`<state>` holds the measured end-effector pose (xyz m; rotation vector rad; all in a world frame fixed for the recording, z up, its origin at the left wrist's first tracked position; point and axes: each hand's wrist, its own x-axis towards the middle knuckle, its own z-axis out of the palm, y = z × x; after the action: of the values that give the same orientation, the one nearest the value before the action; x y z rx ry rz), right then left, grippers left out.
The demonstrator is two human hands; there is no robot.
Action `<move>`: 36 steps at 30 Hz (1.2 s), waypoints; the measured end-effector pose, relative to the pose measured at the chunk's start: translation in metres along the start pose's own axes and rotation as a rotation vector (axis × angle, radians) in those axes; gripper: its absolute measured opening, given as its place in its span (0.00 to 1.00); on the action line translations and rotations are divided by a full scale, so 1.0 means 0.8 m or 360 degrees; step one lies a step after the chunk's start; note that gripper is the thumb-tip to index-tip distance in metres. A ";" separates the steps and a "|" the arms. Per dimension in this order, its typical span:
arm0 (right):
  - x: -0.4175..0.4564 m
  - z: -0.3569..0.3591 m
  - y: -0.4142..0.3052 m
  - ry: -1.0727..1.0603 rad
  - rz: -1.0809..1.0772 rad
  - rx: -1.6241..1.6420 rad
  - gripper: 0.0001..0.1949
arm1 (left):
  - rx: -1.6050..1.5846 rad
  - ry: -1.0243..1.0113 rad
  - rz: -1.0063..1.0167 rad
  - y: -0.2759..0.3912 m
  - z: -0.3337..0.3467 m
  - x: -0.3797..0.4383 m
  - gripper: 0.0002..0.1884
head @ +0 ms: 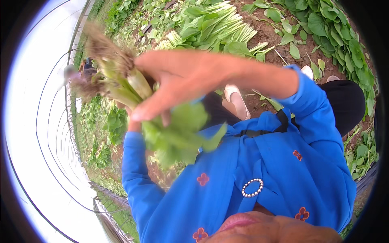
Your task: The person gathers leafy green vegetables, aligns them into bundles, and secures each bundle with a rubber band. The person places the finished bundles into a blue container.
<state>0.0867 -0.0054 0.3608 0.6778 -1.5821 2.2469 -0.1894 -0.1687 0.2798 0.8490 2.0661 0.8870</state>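
Observation:
A bunch of leafy greens (127, 88) with pale stems and soil-covered roots is held up in front of me, its roots towards the upper left and its blurred leaves hanging lower right. My right hand (182, 82) reaches across from the right, closed over the stems, its thumb on their lower side. Behind the lower side of the stems is my left hand (129, 114), mostly hidden; its visible part appears closed around the bunch.
A pile of cut greens (212, 27) lies on the soil ahead. More leafy greens (337, 36) form a long row at right, with loose leaves between. My shoes (237, 100) are on the soil. Another person (86, 71) is far off at left, by the hooped plastic tunnel wall (30, 121).

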 end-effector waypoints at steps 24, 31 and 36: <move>-0.008 0.018 0.195 0.1278 0.0425 0.0708 0.20 | -0.0034 -0.0043 0.0537 0.034 0.048 0.016 0.71; -0.012 -0.008 0.174 0.0923 0.0783 0.0137 0.19 | -0.0030 -0.0439 0.0548 0.061 0.053 -0.001 0.77; -0.014 -0.020 0.191 0.0817 0.0810 -0.0199 0.23 | -0.0046 -0.0502 0.0330 0.077 0.060 0.001 0.72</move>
<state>0.0161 -0.0421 0.2290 -0.3623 -1.7218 2.3506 -0.1339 -0.1195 0.3046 1.1252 1.7119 0.8288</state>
